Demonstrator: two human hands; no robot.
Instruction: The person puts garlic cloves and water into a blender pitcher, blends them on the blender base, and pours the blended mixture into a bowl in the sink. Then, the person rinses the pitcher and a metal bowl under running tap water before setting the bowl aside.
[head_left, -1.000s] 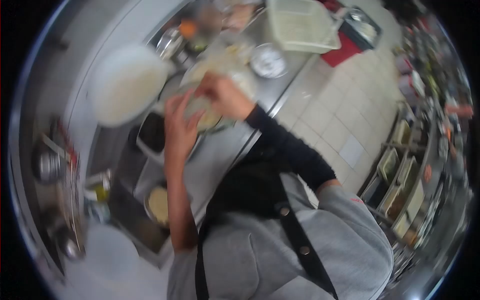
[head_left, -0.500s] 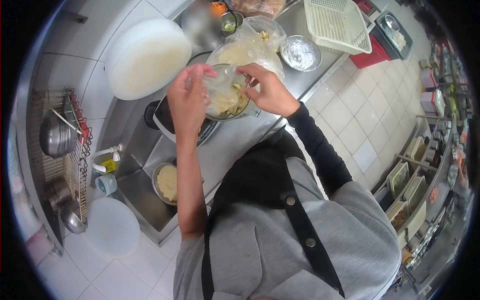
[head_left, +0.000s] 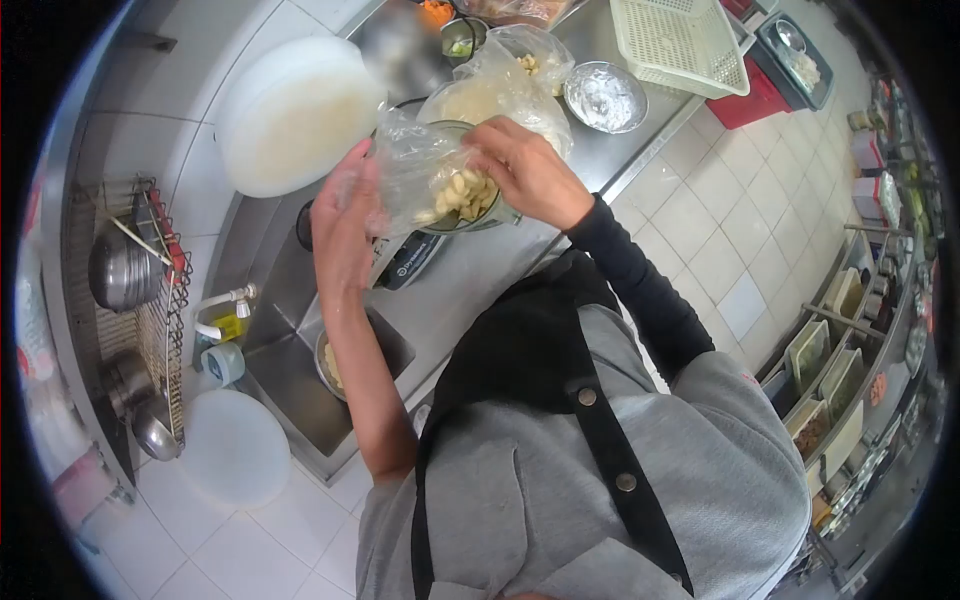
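A clear plastic bag (head_left: pixel 408 165) is stretched between my two hands over a round container (head_left: pixel 480 222). Pale, chunky pieces (head_left: pixel 462 196) lie in the container, partly behind the bag film. My left hand (head_left: pixel 347 215) grips the bag's left side, a little blurred, its fingers pressed together. On the other side, my right hand (head_left: pixel 525 172) pinches the bag's edge above the container's right rim. The container stands on a scale (head_left: pixel 408 262), whose front part shows below it.
Beyond the hands are more plastic bags (head_left: pixel 500 95), a foil-lined bowl (head_left: pixel 606 97) and a white basket (head_left: pixel 680 45). A sink (head_left: pixel 300 370) holding a bowl lies at left, near a faucet (head_left: pixel 225 305) and a wire rack (head_left: pixel 160 290). A round white board (head_left: pixel 300 117) leans against the wall.
My left hand has moved left and down, drawing the bag out wider. My right hand stays near the container's rim. More of the pale pieces show, and the view has shifted slightly.
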